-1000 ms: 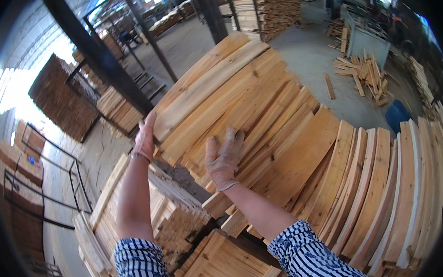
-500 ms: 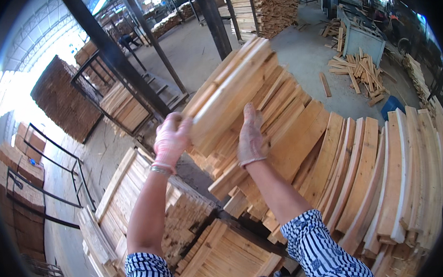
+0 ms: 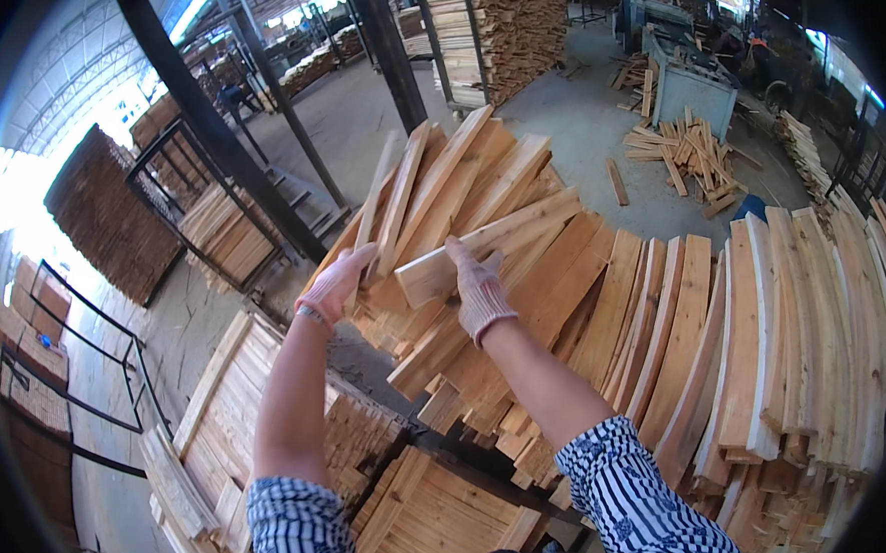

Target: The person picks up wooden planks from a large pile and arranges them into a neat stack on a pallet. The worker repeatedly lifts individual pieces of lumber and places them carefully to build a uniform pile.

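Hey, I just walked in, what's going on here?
Someone is handling wooden boards with both gloved hands. The right hand is on one tilted board, and the left hand is at the near ends of several fanned-out boards. More boards are lined up in a row to the right.

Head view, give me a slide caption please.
Gloved left hand beside fanned-out boards, gloved right hand on a pale board.

Timber wkshp: plank stacks, scrap wd. on flr.
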`<state>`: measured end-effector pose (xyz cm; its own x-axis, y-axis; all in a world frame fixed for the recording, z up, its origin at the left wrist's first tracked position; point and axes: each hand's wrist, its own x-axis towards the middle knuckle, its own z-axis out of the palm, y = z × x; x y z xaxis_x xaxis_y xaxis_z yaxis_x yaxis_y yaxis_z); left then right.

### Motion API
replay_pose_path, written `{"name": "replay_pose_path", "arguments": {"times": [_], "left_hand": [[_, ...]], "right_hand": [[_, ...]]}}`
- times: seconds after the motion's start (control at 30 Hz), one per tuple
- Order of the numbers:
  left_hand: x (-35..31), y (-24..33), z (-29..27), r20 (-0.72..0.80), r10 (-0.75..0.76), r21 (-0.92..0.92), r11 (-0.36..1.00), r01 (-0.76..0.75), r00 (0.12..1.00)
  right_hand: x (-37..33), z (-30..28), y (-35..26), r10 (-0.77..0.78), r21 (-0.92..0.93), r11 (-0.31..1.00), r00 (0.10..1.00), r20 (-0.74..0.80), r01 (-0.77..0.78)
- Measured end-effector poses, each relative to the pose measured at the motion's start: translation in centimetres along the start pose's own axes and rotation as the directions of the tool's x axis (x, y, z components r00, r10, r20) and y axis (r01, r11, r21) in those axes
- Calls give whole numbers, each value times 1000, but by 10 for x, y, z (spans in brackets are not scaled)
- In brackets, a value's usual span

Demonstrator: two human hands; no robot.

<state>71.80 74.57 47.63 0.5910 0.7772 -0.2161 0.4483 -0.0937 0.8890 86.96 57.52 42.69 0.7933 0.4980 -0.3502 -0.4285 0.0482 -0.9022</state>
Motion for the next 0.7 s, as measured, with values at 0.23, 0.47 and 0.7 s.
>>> {"name": "replay_pose_path", "arguments": {"times": [0.23, 0.47, 0.7], "left_hand": [[-7, 3, 28, 187, -10, -210, 976, 50, 982], [-8, 20, 42, 149, 16, -172, 985, 10, 989], [-41, 32, 55, 154, 33, -19, 999, -30, 988]], "right_hand": [[27, -28, 8, 96, 719, 695, 991, -89, -3], [35, -34, 30, 144, 719, 665, 980, 138, -199], [18, -23, 7, -182, 442, 888, 980, 85, 126]]}}
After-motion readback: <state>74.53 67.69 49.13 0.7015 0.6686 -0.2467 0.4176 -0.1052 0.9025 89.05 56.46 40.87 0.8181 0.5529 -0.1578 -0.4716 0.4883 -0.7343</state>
